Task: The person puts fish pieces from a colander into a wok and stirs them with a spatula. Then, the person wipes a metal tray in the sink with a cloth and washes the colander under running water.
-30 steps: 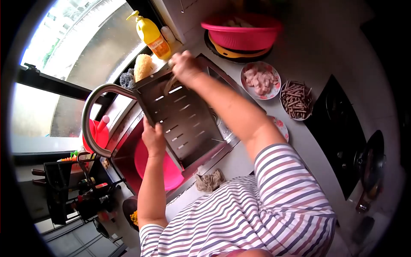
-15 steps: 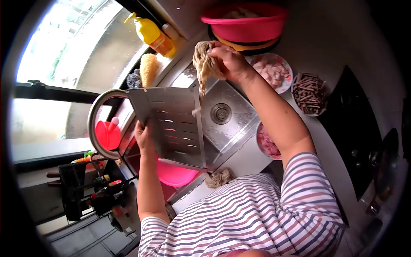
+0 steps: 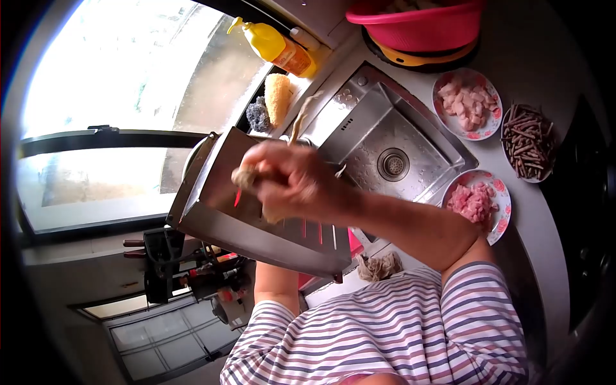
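- from the head camera, your right hand (image 3: pixel 295 183) is closed, its fingers curled tight around a tan cloth (image 3: pixel 244 177); the hand is slightly blurred.
- a bunched end of that cloth pokes out of your fist, and a thin strand shows above the hand.
- the slotted metal tray (image 3: pixel 292 250) is tilted, raised beside the sink (image 3: pixel 359 144), with your right hand in front of it.
- your left forearm (image 3: pixel 277 282) goes up behind the tray; the left hand is hidden there, so you cannot tell how its fingers stand.
- just below the tray's right end, a crumpled cloth (image 3: pixel 380 266) lies at the bench (image 3: pixel 536 205) edge near your striped shirt (image 3: pixel 385 321).
- right of the sink are two plates, one with pale meat (image 3: pixel 468 106), one with pinker meat (image 3: pixel 473 204), and near them a heap of dark sticks (image 3: pixel 529 141).
- a yellow pump bottle (image 3: pixel 276 48) stands by the window, near a yellow sponge (image 3: pixel 277 99) and a grey scrubber (image 3: pixel 258 115).
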Demonstrator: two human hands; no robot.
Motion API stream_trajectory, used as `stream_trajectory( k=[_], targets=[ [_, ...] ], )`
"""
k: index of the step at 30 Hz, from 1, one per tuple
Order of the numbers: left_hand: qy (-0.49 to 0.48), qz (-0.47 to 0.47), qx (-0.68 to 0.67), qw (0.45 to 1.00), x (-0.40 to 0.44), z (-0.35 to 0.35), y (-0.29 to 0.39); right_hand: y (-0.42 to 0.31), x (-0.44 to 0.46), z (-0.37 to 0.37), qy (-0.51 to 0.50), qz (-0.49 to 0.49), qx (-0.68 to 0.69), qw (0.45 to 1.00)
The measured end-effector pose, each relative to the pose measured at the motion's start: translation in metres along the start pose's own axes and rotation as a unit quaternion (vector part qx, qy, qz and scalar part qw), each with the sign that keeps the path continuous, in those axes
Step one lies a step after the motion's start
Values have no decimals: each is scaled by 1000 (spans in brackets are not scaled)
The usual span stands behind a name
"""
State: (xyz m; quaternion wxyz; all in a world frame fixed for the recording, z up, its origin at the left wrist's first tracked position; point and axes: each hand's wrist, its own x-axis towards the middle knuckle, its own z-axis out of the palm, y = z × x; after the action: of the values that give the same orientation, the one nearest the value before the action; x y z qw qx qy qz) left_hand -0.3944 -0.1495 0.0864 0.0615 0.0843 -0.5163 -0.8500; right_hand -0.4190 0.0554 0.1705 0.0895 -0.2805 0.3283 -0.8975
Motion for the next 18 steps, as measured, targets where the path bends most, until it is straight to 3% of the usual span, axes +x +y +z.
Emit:
stream_trajectory(
  k=[1, 2, 4, 6, 10, 11, 14, 16, 18],
  targets=[
    [-4, 2, 0, 1000, -1, -1, 1, 6, -4, 3, -3, 11, -124, 992],
    [-7, 2, 4, 1000, -1, -2, 3, 32, -7, -1, 53, -160, -334, 927],
    [-13, 4, 4, 1000, -2, -3, 4, 62, -35, -11, 111, -100, -413, 899],
    [-20, 9, 8, 1000, -3, -6, 7, 93, -60, -35, 161, 45, -435, 885],
    [-39, 16, 16, 999, -1, -14, 6, 140, -101, -68, 238, 303, -312, 869],
    [-48, 17, 20, 999, -4, -18, 5, 141, -105, -70, 230, 270, -362, 862],
    [-74, 31, 22, 997, -9, -29, 9, 132, -93, -94, 146, 328, -442, 822],
    [-97, 38, 15, 994, -9, -36, 9, 121, -73, -130, 145, 349, -503, 777],
    [-128, 50, 6, 990, -9, -45, 11, 107, -52, -169, 137, 369, -616, 682]
  ],
)
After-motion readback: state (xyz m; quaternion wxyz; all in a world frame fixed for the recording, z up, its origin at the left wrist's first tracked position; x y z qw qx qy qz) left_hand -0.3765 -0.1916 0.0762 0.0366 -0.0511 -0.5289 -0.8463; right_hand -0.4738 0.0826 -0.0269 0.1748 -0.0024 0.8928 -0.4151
